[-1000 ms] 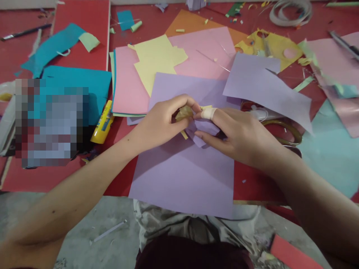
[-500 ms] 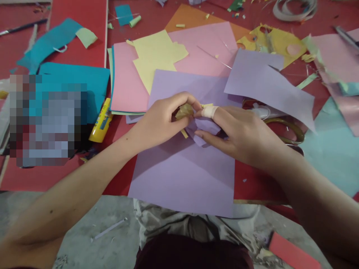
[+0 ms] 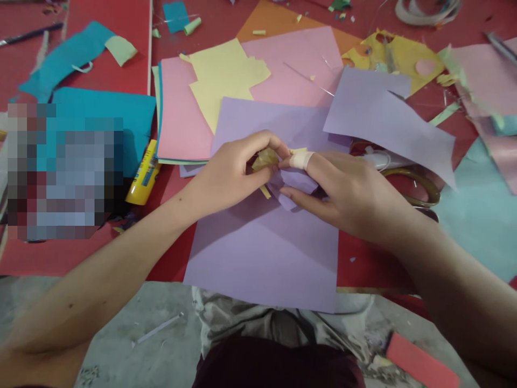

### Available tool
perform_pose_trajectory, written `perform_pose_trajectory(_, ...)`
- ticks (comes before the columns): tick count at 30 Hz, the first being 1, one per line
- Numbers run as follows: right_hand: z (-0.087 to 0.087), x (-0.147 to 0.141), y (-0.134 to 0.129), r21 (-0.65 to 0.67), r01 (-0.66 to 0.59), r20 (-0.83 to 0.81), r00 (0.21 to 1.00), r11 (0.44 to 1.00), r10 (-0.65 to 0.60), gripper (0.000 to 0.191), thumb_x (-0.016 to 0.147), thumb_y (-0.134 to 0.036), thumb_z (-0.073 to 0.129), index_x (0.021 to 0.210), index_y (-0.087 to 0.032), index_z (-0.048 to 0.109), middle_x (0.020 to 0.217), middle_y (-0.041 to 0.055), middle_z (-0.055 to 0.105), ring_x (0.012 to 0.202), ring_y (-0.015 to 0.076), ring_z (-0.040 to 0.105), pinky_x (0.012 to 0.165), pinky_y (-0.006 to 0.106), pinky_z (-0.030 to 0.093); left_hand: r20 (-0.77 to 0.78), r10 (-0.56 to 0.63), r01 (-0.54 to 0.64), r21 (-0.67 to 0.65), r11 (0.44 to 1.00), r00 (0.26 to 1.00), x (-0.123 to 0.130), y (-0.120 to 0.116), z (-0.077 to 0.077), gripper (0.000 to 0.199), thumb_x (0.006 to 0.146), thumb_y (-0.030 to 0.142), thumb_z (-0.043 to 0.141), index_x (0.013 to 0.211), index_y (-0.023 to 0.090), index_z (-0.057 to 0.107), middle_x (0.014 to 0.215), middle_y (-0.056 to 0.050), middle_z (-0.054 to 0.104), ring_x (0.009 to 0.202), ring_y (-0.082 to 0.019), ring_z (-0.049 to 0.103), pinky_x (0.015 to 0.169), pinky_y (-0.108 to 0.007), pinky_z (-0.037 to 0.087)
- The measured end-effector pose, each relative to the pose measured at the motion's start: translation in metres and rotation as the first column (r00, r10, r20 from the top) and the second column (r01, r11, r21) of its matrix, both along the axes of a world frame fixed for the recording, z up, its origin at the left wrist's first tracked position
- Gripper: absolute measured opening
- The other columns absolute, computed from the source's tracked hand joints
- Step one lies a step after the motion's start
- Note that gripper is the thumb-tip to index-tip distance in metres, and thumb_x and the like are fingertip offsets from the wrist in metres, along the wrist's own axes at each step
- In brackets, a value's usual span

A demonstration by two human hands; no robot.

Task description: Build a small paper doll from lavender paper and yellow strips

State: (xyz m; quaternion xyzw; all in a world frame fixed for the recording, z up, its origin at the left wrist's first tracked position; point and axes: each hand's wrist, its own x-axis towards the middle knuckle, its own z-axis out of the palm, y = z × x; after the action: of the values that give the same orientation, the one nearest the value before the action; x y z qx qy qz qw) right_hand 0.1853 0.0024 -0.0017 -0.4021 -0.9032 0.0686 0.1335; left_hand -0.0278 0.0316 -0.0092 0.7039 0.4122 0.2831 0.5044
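Observation:
Both my hands meet over a large purple paper sheet (image 3: 266, 258) that overhangs the table's front edge. Between them is a small folded purple paper piece (image 3: 299, 180) with yellow paper parts (image 3: 265, 159) on it; its full shape is hidden by my fingers. My left hand (image 3: 238, 167) curls round its left side, thumb and fingertips closed on it. My right hand (image 3: 339, 183), with a white bandage (image 3: 301, 160) round one finger, pinches it from the right.
A yellow glue stick (image 3: 142, 172) lies at left beside a teal sheet (image 3: 133, 113). Stacked pink paper (image 3: 183, 118) and a cut yellow sheet (image 3: 226, 64) lie behind. Scissors (image 3: 420, 186) stick out under a cut purple sheet (image 3: 388, 113). Light blue paper (image 3: 480, 215) lies right.
The view has shifted very slightly, so things at the left sit a little further left and up. My hands keep the same hold on the folded purple paper.

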Motion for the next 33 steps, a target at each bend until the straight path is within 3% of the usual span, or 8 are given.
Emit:
perform_pose_trajectory(10,-0.0033,-0.0006,0.0019,0.032,0.006,-0.015,1.000,0.999,-0.006,0.030,0.099,-0.037,0.049,0.117,-0.015,0.060,0.084,0.0081,0.070,0.073,0.0224,0.064,0.061,0.032,0.043,0.007,0.012,-0.012,0.009,1.000,1.000,0.0006,-0.0018,0.0001,0.020,0.083,0.011,0.057,0.097,0.022,0.065,0.080,0.002,0.061,0.069,-0.012,0.059,0.060,-0.021,0.053)
perform_pose_trajectory(15,-0.0056,-0.0003,0.0019,0.019,0.040,-0.093,0.995,0.999,-0.038,0.025,0.100,-0.033,0.048,0.112,-0.016,0.062,0.082,0.0069,0.071,0.073,0.0211,0.066,0.062,0.031,0.045,0.047,0.009,-0.007,-0.044,0.999,0.999,0.0026,-0.0036,0.0020,0.022,0.083,0.011,0.055,0.100,0.021,0.064,0.091,0.001,0.066,0.069,-0.012,0.062,0.060,-0.021,0.056)
perform_pose_trajectory(26,-0.0085,-0.0007,0.0024,0.066,0.025,-0.163,0.987,0.998,-0.014,0.022,0.097,-0.029,0.054,0.111,-0.014,0.063,0.081,0.0074,0.071,0.072,0.0205,0.068,0.063,0.030,0.049,0.038,-0.010,0.011,-0.031,0.999,0.999,0.0027,-0.0045,0.0026,0.024,0.083,0.012,0.056,0.105,0.019,0.064,0.090,0.000,0.067,0.076,-0.013,0.062,0.067,-0.024,0.053)
perform_pose_trajectory(33,-0.0089,-0.0015,0.0034,0.047,0.026,-0.229,0.973,0.999,-0.014,0.021,0.098,-0.030,0.053,0.110,-0.016,0.062,0.086,0.0093,0.073,0.077,0.0223,0.070,0.067,0.032,0.052,0.073,-0.004,0.006,-0.036,0.999,0.997,0.0049,-0.0055,0.0025,0.018,0.090,0.029,0.061,0.106,0.021,0.066,0.101,-0.004,0.071,0.091,-0.018,0.065,0.072,-0.026,0.054)
